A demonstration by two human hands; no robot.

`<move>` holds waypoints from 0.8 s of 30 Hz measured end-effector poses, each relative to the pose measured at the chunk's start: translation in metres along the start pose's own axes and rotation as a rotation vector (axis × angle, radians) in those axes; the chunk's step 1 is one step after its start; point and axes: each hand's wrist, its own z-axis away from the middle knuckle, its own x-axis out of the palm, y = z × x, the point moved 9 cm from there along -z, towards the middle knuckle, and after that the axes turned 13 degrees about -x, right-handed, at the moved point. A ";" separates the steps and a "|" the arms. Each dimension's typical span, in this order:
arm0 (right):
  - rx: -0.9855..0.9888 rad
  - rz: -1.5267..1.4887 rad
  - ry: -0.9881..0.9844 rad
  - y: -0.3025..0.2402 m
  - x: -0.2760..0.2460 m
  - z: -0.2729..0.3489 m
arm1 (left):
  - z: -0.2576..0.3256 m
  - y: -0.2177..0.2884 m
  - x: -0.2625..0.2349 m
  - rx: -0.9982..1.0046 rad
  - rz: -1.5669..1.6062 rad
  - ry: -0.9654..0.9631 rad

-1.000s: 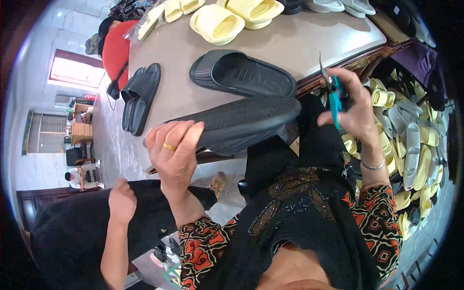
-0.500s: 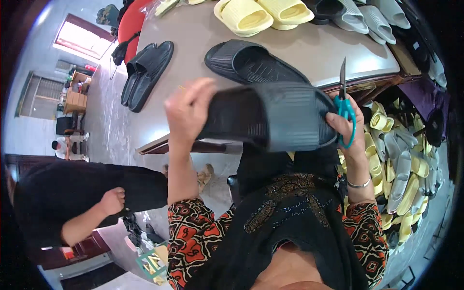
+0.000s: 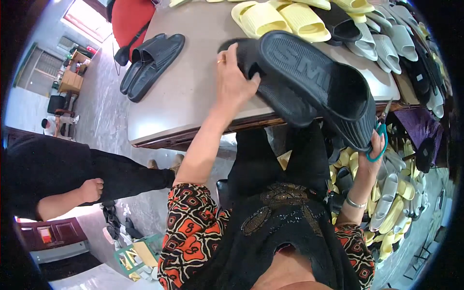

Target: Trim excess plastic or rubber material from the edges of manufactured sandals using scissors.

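Beyond the table's front edge, a black slide sandal (image 3: 314, 72) is held tilted, its footbed turned up. Its strap end lies at my right hand (image 3: 374, 149), which grips it together with teal-handled scissors (image 3: 382, 129); the blades point up and away from the sandal. Under and behind that one is a second black slide sandal (image 3: 285, 104), partly covered. My left hand (image 3: 234, 79) is closed around its strap side, thumb toward me and fingers on the far side. Another pair of black slides (image 3: 153, 63) rests on the table at the left.
On the table (image 3: 193, 101), yellow slides (image 3: 263, 19) and grey slides (image 3: 386, 48) line the far side. A large heap of yellow and grey slides (image 3: 394, 203) lies on the right. A person in black (image 3: 53, 174) stands at the left, near the table corner. A red chair (image 3: 130, 24) stands behind.
My left hand has moved right and away from me and taken hold of the second sandal. The first sandal has turned footbed up and swung to the right, with my right hand and scissors lower.
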 end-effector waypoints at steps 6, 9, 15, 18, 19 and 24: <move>-0.048 -0.140 -0.105 0.002 -0.003 -0.008 | 0.065 0.054 -0.066 0.551 -0.163 0.476; -0.060 -0.272 -0.240 0.021 -0.032 -0.029 | 0.076 0.064 -0.071 0.665 -0.143 0.512; 0.097 -0.221 0.041 0.020 0.000 -0.011 | 0.079 0.064 -0.081 0.678 -0.141 0.506; 0.104 -0.273 0.017 0.018 -0.009 -0.018 | 0.079 0.066 -0.082 0.695 -0.166 0.517; 0.085 -0.381 -0.144 0.017 -0.013 -0.024 | 0.079 0.068 -0.081 0.706 -0.191 0.524; 0.081 -0.436 -0.098 0.013 -0.012 -0.013 | 0.081 0.070 -0.081 0.694 -0.252 0.486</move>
